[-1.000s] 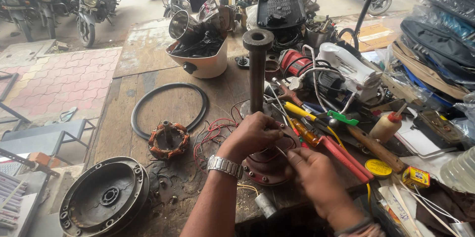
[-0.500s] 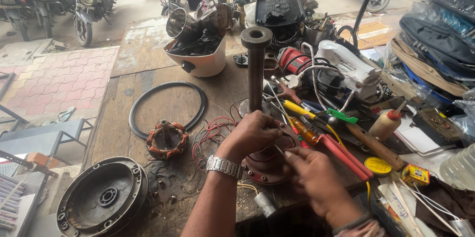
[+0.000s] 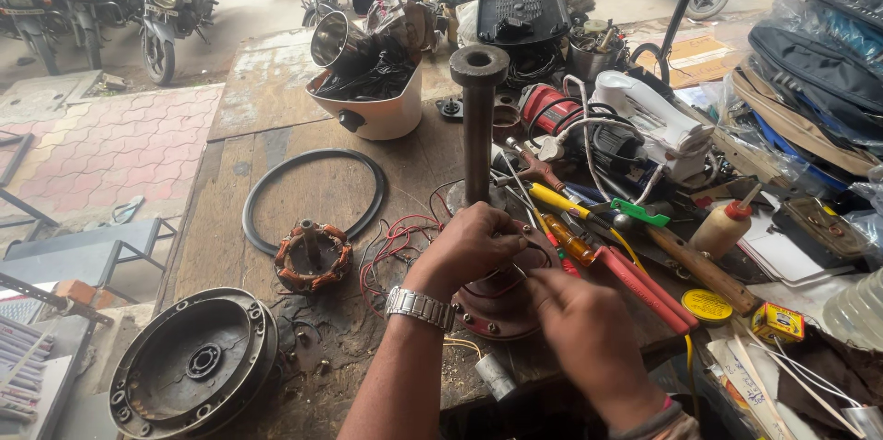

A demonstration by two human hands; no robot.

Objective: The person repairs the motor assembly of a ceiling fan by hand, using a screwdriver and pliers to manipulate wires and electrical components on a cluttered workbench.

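Round dark-red motor base (image 3: 501, 307), lying near centre on the wooden workbench (image 3: 303, 178), carrying an upright metal shaft (image 3: 478, 127). Left hand (image 3: 474, 247) curling over the base's left rim, fingers clenched on thin wires there. Right hand (image 3: 584, 334) pinching toward the same spot from the right; what sits between its fingertips cannot be told. Red wires (image 3: 395, 242) trailing off to the left. Copper-wound stator (image 3: 313, 256) sitting left of them, inside the near edge of a black rubber ring (image 3: 313, 192). Dark round motor cover (image 3: 198, 366) lying near left. Red-handled pliers (image 3: 644, 284) and yellow screwdriver (image 3: 561, 205) lying just right. White appliance housing (image 3: 372, 104) standing farther back.
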